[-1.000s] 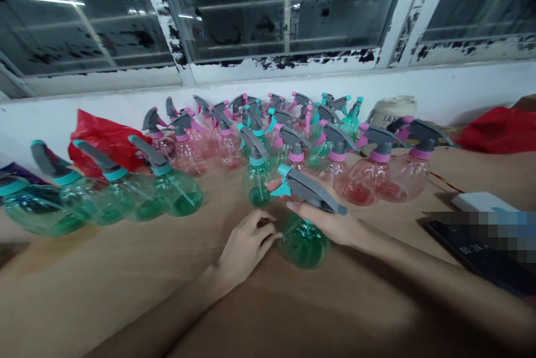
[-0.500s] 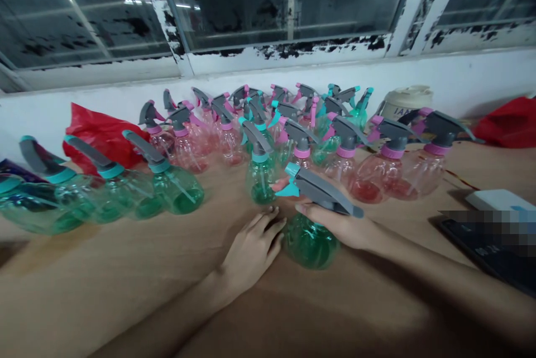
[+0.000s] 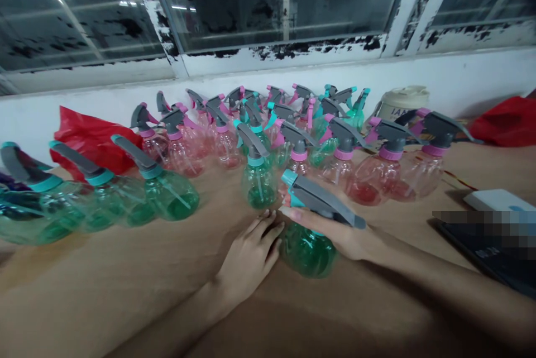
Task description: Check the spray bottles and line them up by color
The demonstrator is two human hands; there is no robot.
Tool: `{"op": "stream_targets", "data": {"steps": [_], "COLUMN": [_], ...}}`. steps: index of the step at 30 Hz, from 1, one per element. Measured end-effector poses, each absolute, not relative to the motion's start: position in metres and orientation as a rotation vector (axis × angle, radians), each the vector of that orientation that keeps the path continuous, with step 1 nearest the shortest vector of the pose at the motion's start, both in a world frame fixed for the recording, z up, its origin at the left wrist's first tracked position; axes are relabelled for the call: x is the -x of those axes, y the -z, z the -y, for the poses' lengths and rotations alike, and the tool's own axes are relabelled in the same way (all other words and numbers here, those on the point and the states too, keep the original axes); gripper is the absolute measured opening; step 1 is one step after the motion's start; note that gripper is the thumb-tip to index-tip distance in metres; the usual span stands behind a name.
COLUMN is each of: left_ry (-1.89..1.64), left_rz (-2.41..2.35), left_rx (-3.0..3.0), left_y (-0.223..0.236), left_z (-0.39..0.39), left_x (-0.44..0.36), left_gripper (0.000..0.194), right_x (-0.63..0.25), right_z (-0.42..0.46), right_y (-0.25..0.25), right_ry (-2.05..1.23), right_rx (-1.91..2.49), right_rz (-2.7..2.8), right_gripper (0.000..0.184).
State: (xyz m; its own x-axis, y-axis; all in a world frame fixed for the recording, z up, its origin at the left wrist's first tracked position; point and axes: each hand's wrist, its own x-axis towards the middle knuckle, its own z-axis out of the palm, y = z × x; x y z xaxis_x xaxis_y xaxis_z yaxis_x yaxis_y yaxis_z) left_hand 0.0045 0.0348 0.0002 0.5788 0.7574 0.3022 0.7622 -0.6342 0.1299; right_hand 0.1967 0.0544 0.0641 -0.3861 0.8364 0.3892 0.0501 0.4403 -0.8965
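Closed around the neck of a green spray bottle (image 3: 310,252), the right hand (image 3: 335,229) grips it near the desk's (image 3: 167,285) front edge, while the left hand (image 3: 247,260), released, lies on the desktop beside the bottle, fingers slightly spread.

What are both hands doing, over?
Right hand: gripping green spray bottle near its neck. Left hand: open, beside it. Another green bottle stands just behind.

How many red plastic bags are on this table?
2: one red plastic bag behind the row of green spray bottles at left, the other red bag at far right. The bottles might hide more.
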Motion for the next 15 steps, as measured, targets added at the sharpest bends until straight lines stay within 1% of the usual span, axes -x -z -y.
{"op": "stream_targets", "data": {"steps": [3, 7, 9, 13, 15], "left_ry": [0.517, 0.503, 0.503, 0.518, 0.504], "left_rz": [1.334, 1.330, 1.328, 1.337, 1.341], "left_rx": [2.775, 2.775, 2.777, 2.782, 2.787], "left_y": [-0.0010, -0.0014, -0.0013, -0.0009, -0.0009], "left_z": [-0.0349, -0.0347, -0.0347, -0.0347, -0.0347], "left_x": [-0.0047, -0.0047, -0.0046, -0.0048, -0.0050], "left_gripper": [0.027, 0.029, 0.029, 0.030, 0.030], "right_x": [-0.1976, -0.1998, -0.2002, -0.1998, -0.1996], "right_z": [-0.0568, -0.0597, -0.0599, -0.0589, -0.0585], "right_y": [-0.0638, -0.0621, -0.0609, -0.0590, -0.0588], "right_ry": [-1.060, -1.037, -0.991, -0.939, -0.929], "right_rx": [0.733, 0.744, 0.746, 0.813, 0.832], "right_rz": [1.800, 1.881, 1.878, 1.880, 1.888], "right_gripper": [0.016, 0.029, 0.024, 0.008, 0.010]}}
